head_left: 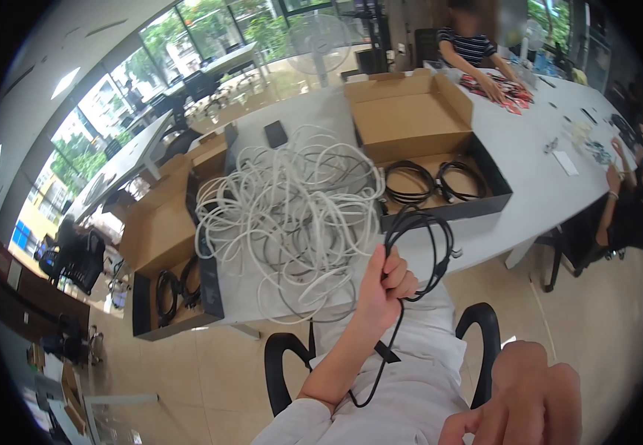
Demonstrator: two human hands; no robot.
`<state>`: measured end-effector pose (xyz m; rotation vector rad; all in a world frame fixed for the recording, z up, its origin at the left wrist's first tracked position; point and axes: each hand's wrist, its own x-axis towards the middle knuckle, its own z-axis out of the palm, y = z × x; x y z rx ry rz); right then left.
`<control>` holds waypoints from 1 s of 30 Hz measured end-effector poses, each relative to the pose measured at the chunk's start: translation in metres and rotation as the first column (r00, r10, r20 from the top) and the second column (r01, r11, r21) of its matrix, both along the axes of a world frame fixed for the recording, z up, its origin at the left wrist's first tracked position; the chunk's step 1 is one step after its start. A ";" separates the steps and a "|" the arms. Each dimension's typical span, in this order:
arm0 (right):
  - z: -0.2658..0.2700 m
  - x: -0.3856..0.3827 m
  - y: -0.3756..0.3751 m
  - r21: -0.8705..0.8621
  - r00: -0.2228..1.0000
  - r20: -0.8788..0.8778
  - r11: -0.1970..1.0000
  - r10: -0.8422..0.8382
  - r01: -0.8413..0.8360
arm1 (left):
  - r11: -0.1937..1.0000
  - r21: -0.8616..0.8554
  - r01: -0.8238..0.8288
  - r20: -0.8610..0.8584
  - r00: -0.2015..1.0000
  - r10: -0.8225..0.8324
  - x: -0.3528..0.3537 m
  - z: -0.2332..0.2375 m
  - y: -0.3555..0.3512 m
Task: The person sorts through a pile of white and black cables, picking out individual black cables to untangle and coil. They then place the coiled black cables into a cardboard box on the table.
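Observation:
My left hand [384, 285] is raised over the table edge and grips a coiled black cable [429, 245]. The cable's loose tail hangs down past my forearm to a velcro tie [387, 351]. Just left of that hand lies a big tangle of white cables [292, 215] on the white table [544, 178]. My right hand [522, 397] is low at the bottom right, close to the camera, fingers curled, with nothing visible in it. Beyond the held coil an open cardboard box [418, 119] contains two coiled black cables [433, 182].
A second open box [162, 237] with black coils stands at the left table end. A dark phone [275, 133] lies behind the tangle. A black office chair [477, 326] is under my arms. One person sits at the far end [473, 44], another at the right [625, 208]. A fan [320, 44] stands behind.

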<state>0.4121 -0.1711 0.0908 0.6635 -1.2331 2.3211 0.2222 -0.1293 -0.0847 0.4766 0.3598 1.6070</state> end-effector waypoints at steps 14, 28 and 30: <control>-0.009 0.028 -0.008 0.064 0.987 -0.152 0.996 -0.051 0.062 | 0.999 0.001 0.036 -0.074 0.997 -0.036 0.025 0.002 0.003; -0.003 0.019 -0.002 0.115 0.994 -0.108 0.993 -0.012 0.025 | 0.998 0.060 0.030 -0.047 0.999 -0.027 0.010 -0.001 -0.004; -0.003 0.015 0.001 0.138 0.996 -0.090 0.990 0.001 0.011 | 0.999 0.050 0.014 -0.051 0.999 -0.011 0.008 -0.001 -0.004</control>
